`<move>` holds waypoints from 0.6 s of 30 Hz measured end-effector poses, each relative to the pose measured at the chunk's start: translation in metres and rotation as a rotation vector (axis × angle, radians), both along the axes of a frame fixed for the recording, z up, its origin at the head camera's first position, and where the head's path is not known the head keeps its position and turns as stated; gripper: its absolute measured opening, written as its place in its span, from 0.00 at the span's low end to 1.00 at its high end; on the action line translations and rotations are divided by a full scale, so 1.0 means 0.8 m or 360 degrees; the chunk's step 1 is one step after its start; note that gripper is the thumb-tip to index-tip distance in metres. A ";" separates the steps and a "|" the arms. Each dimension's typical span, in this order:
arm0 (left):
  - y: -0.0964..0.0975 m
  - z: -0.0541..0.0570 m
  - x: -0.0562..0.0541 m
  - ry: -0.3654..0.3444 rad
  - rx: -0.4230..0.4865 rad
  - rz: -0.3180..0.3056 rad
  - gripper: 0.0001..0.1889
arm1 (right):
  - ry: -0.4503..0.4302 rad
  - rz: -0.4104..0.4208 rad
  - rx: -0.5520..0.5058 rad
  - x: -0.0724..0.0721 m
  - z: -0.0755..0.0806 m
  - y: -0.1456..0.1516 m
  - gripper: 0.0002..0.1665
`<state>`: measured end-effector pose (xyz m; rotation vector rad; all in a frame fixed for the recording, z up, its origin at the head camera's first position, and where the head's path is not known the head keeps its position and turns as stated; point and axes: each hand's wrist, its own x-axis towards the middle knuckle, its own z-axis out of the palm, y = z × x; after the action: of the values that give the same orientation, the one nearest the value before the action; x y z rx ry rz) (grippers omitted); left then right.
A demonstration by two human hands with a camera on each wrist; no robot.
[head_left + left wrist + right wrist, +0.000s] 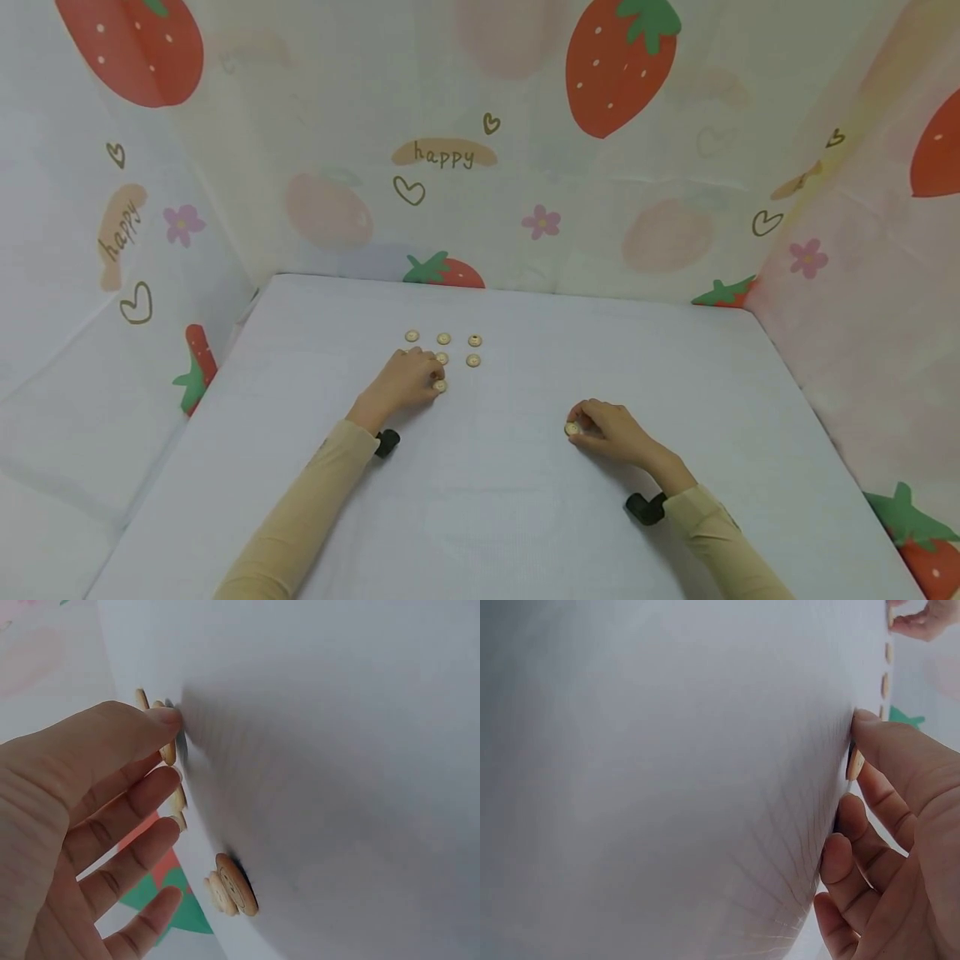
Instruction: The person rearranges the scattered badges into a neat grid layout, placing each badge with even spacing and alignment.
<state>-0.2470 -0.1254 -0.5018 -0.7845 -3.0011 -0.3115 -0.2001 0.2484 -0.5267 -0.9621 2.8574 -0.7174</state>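
Round wooden buttons lie in rows on the white table; one button (412, 335) sits at the back left and another button (473, 360) at the right of the second row. At the front of this group, my left hand (406, 379) pinches a button (440, 386) by its edge between thumb and fingers. The left wrist view shows that button (169, 754) partly covered by the thumb. Farther right and nearer, my right hand (611, 429) pinches a single button (572, 428) at the table surface. Its thumb and index finger partly hide this button (856, 764) in the right wrist view.
The white tabletop (487, 500) stretches around both hands. Behind it stands a strawberry-printed backdrop (337, 125), with side panels at left and right. A black wrist camera (387, 443) sits by the left cuff, another black camera (645, 507) by the right.
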 end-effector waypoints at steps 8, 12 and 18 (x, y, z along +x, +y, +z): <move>-0.004 -0.001 -0.010 -0.0032 -0.0038 0.0018 0.06 | 0.0004 0.0003 -0.0006 0.000 0.000 0.000 0.13; -0.003 0.001 -0.013 -0.0069 -0.0038 0.0032 0.07 | 0.0005 0.0000 0.0006 0.001 0.002 0.000 0.13; -0.002 0.006 -0.013 -0.0091 -0.0058 0.0033 0.09 | 0.0010 0.0003 0.0002 0.001 0.003 -0.001 0.13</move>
<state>-0.2570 -0.1272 -0.4971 -0.7597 -3.0745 -0.2843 -0.1991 0.2478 -0.5243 -0.9686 2.8612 -0.7138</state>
